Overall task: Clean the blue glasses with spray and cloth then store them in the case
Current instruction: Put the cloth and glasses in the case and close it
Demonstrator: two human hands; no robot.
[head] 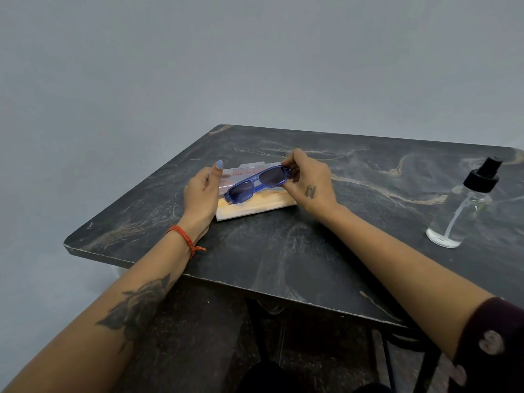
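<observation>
Glasses (pixel 256 181) noted first: blue frame, dark lenses, held just above the case (pixel 255 204), which lies on the dark marbled table (pixel 283 251). Long axis runs from low near my left hand (pixel 202 194) up to my right hand (pixel 307 180). Right fingers pinch the upper end. Left hand rests at the case's end with the thumb raised; whether it touches the frame, I cannot tell. Spray bottle (pixel 465 205) stands well apart, rightward. No cloth seen.

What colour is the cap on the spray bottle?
Black, seen in the head view: the cap tops a clear spray bottle on the dark marbled table.
</observation>
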